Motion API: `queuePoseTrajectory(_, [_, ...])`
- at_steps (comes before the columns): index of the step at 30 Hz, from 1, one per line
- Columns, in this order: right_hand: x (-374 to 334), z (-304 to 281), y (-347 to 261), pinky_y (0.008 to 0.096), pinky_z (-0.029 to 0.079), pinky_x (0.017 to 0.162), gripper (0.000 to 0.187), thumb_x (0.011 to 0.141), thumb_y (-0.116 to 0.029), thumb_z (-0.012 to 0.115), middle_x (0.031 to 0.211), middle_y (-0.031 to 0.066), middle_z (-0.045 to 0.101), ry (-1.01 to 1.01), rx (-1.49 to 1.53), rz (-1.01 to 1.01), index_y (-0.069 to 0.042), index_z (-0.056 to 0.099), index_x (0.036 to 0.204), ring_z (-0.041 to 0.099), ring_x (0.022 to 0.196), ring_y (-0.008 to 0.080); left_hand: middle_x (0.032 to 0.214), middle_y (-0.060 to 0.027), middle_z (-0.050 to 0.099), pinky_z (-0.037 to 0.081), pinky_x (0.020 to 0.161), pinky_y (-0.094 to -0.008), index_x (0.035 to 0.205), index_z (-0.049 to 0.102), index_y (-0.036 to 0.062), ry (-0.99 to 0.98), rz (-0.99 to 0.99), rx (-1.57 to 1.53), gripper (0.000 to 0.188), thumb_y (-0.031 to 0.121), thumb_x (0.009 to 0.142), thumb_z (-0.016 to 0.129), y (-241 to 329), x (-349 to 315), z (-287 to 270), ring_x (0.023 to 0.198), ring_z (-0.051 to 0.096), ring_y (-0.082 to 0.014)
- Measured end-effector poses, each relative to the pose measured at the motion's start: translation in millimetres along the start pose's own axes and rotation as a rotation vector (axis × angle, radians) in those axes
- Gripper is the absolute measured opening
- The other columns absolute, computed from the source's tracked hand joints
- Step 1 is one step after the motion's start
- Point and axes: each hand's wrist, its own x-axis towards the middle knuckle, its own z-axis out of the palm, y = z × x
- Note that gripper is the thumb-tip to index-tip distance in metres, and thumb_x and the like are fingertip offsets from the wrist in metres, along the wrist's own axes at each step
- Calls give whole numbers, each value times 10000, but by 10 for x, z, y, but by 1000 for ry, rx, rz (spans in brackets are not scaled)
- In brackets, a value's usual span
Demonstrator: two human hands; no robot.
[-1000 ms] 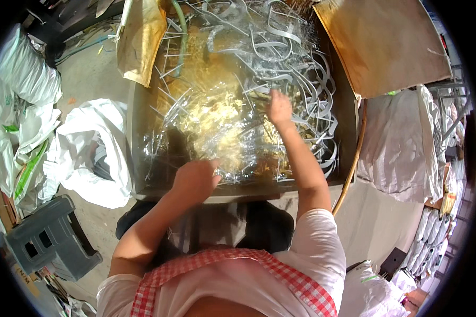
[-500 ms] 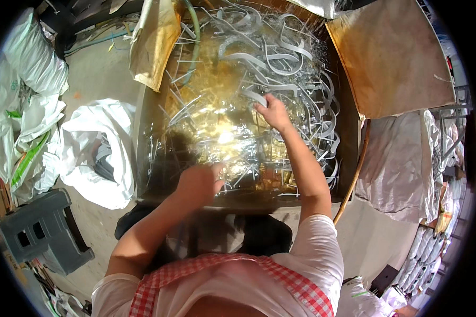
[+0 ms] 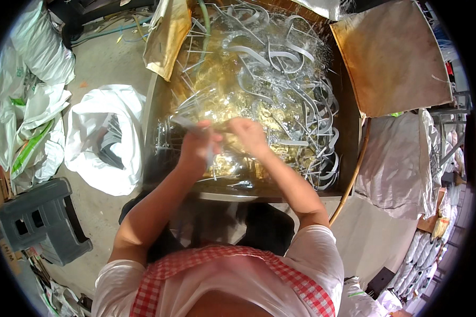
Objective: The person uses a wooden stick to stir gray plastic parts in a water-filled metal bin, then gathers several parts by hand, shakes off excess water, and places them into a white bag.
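Observation:
A wide tank (image 3: 221, 197) of yellowish water is in front of me, with many curved grey plastic strips (image 3: 248, 52) and thin straight sticks lying in it. Over the near half of the tank my left hand (image 3: 195, 150) is closed around a grey plastic strip (image 3: 182, 122), which sticks out on both sides of the fingers and is smeared by motion. My right hand (image 3: 250, 138) is just right of it, fingers bent and pressed together. Whatever those fingers pinch is too blurred to make out.
Left of the tank stands an open white sack (image 3: 79, 142) with grey pieces inside, and near it a dark grey plastic step stool (image 3: 45, 219). Brown boards (image 3: 394, 61) flank the tank's far corners. A green hose (image 3: 205, 26) dips into the water; a wooden stick (image 3: 354, 171) leans at the right.
My right hand has come nearer and left from the strips, up to my left hand. The left hand has risen slightly and now grips a grey strip. The view has shifted a little.

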Motion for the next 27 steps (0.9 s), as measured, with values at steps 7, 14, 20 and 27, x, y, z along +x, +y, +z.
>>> queuePoseTrajectory(7, [128, -227, 1274, 357, 457, 798, 302, 795, -264, 601, 986, 139, 621, -78, -938, 228, -49, 602, 1007, 596, 887, 296, 619, 14, 455, 319, 420, -231, 908, 528, 63, 189, -24, 133, 147, 208, 885, 534, 186, -10, -36, 470, 397, -69])
queuePoseTrajectory(14, [88, -374, 691, 337, 478, 739, 316, 710, -268, 675, 996, 88, 631, -330, -677, 369, -129, 616, 988, 612, 865, 272, 627, -9, 527, 426, 563, -289, 929, 556, 18, -9, 679, 1099, 156, 155, 859, 533, 158, 0, -57, 586, 508, -127])
queuePoseTrajectory(20, [15, -623, -359, 371, 474, 706, 220, 692, -38, 625, 905, 98, 634, -456, -773, -136, -142, 656, 883, 601, 821, 265, 967, -169, 597, 393, 887, -380, 1103, 539, 36, -189, 438, 1340, 343, 184, 797, 588, 80, 43, 27, 994, 550, -275])
queuePoseTrajectory(27, [42, -733, -497, 406, 423, 816, 387, 606, -226, 745, 997, 90, 616, -68, -467, -486, -40, 635, 927, 565, 941, 320, 939, -160, 610, 403, 874, -404, 1098, 556, 66, -163, 174, 1230, 345, 222, 793, 592, -61, 63, 184, 926, 559, -333])
